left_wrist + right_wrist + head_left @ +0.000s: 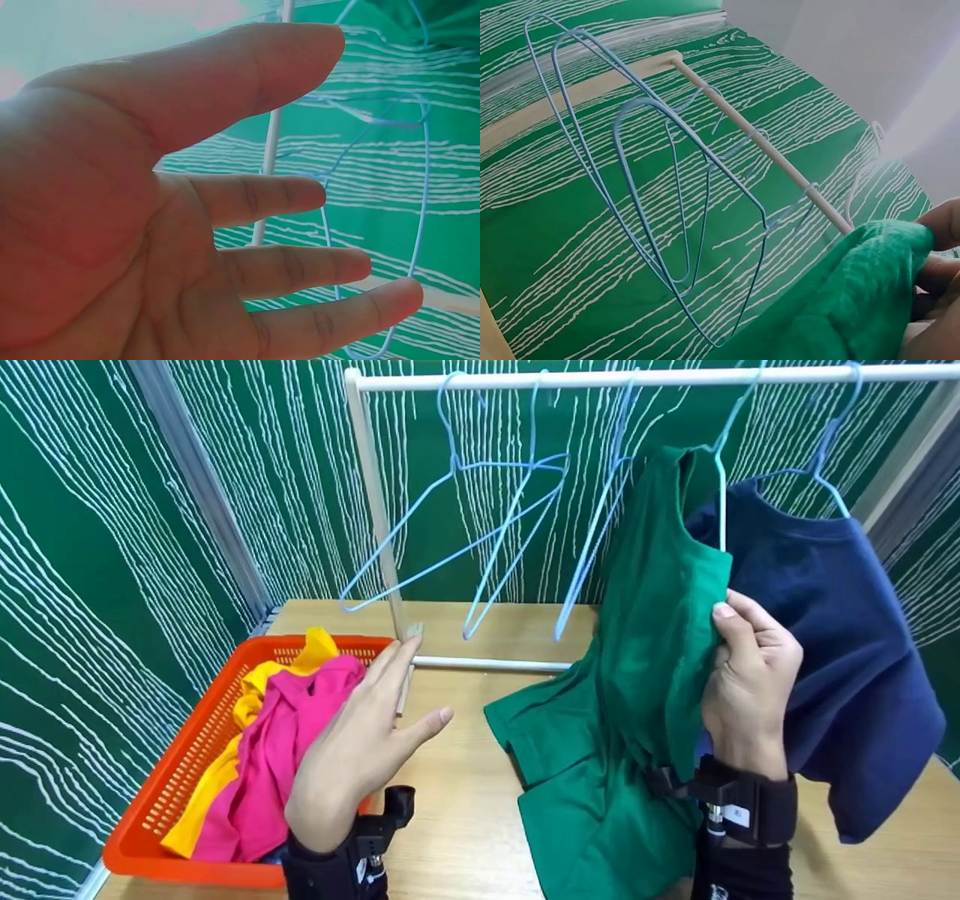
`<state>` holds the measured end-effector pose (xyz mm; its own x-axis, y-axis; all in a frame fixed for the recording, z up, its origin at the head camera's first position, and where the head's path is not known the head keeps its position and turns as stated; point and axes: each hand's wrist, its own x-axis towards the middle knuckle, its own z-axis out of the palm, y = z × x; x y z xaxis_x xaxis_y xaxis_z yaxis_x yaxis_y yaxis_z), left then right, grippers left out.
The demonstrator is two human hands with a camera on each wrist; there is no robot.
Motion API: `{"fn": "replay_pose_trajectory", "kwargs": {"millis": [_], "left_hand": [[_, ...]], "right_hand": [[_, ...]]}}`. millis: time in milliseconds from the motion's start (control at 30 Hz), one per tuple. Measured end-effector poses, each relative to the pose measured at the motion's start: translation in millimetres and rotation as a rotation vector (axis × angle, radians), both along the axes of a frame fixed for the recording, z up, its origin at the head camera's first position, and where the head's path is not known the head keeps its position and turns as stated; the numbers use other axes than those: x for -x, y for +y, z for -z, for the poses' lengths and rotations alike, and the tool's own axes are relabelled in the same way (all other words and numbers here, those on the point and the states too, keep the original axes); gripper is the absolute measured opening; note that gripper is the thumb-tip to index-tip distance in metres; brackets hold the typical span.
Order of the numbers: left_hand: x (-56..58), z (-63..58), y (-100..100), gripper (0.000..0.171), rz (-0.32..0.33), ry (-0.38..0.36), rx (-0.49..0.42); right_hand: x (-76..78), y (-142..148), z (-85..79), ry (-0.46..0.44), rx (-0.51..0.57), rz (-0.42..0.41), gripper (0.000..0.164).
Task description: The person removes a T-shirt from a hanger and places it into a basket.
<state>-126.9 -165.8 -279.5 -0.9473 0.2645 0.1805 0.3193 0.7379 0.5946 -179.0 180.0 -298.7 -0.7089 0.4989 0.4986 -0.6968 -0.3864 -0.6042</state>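
A green shirt (645,660) hangs from a light blue hanger (721,495) on the rail, its lower part spread over the table. At its near shoulder my right hand (754,667) pinches the cloth between thumb and fingers; the right wrist view shows the same green fabric (840,292) bunched at the fingertips. My left hand (360,735) is in the air by the basket, fingers straight and thumb apart, holding nothing. Its bare palm (90,225) fills much of the left wrist view. Behind the green shirt, a navy shirt (847,607) hangs on another hanger (829,442).
An orange basket (172,871) on the left holds pink cloth (292,742) and yellow cloth (202,795). Several bare blue hangers (405,521) hang from the white rail (495,381). The rack's lower bar (487,664) crosses the wooden table (450,825).
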Motion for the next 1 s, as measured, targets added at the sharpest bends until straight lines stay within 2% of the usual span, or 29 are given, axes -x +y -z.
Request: {"fn": "replay_pose_trajectory", "kwargs": {"millis": [200,367,533,667,767,833,933,1000], "left_hand": [[0.8,0.0,2,0.082,0.012,0.002,0.002],[0.7,-0.8,5,0.079,0.029,0.045,0.005],[-0.5,-2.1,13,0.071,0.045,0.133,-0.009],[-2.5,-3.3,25,0.064,0.089,0.244,-0.038],[-4.9,-5.5,37,0.056,0.177,0.350,-0.107],[-8.0,-6.6,46,0.052,0.258,0.404,-0.193],[-12.7,-8.2,59,0.049,0.439,0.411,-0.406],[-16.2,-8.1,66,0.049,0.518,0.383,-0.507]], "right_hand": [[-11.5,-4,-8.7,0.073,0.029,-0.021,0.023],[-29.9,-15,-18.3,0.121,-0.019,-0.073,0.021],[-52.9,-31,-25.1,0.063,-0.080,-0.194,0.015],[-70.5,-43,-28.0,-0.035,-0.220,-0.261,0.012],[-81.9,-55,-27.3,-0.102,-0.359,-0.292,0.013],[-87.9,-66,-25.5,-0.140,-0.451,-0.308,0.015],[-95.1,-83,-21.6,-0.188,-0.629,-0.337,0.017],[-98.7,-95,-18.5,-0.207,-0.765,-0.347,0.018]]}}
